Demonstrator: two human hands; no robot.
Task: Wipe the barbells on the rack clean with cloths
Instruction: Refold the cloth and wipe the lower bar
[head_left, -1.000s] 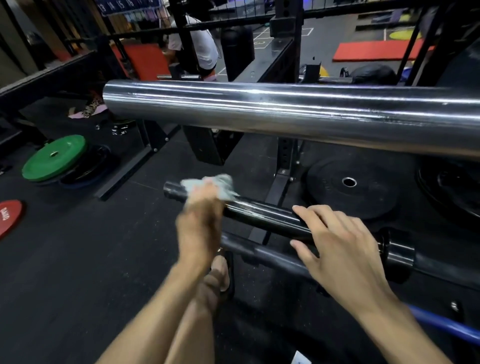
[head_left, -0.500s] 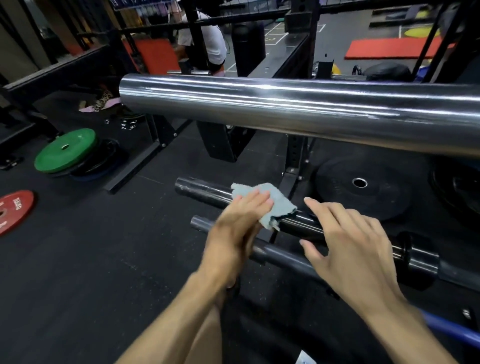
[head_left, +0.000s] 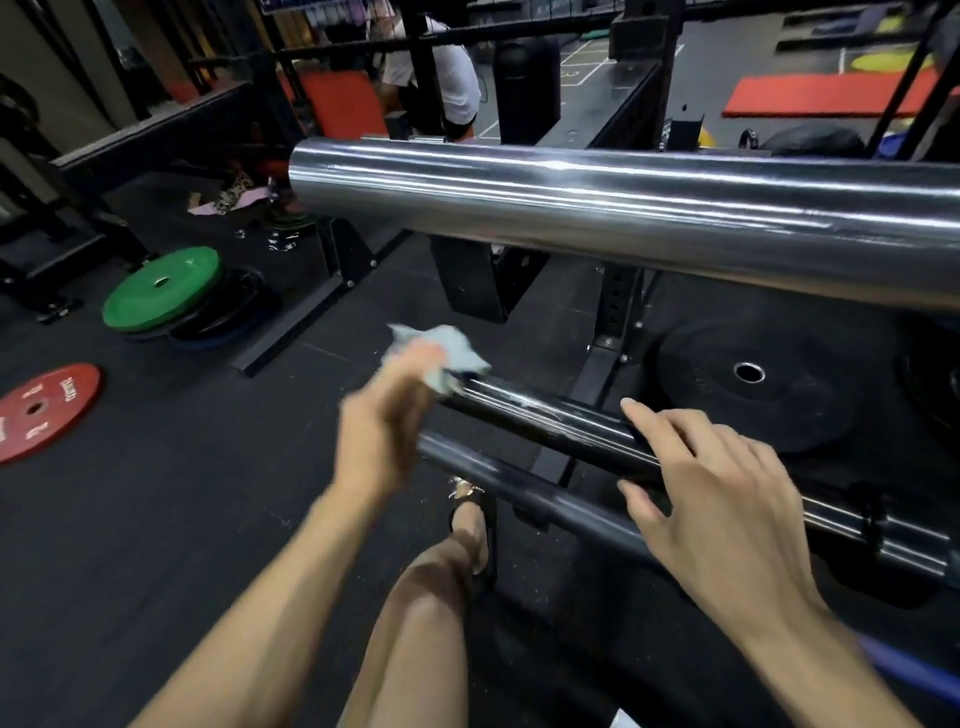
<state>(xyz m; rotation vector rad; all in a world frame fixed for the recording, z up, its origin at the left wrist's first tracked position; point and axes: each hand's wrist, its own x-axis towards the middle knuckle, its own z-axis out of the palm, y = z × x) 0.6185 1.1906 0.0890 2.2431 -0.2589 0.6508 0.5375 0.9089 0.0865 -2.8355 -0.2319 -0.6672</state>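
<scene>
Dim gym light; glare streaks the chrome bar (head_left: 649, 208), the left hand (head_left: 387, 421) is motion-blurred, edges perhaps bowed.

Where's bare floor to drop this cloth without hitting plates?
Bare floor lies left of the left hand, between the red plate and the shin. It is crowded near the green plate, and right of the rack upright around the black plate.

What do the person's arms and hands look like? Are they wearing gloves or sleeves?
No gloves or sleeves show. The left hand and right hand are bare, and both forearms are uncovered as far as the picture reaches. No watch, ring or bracelet shows. The left hand looks blurry.
</scene>
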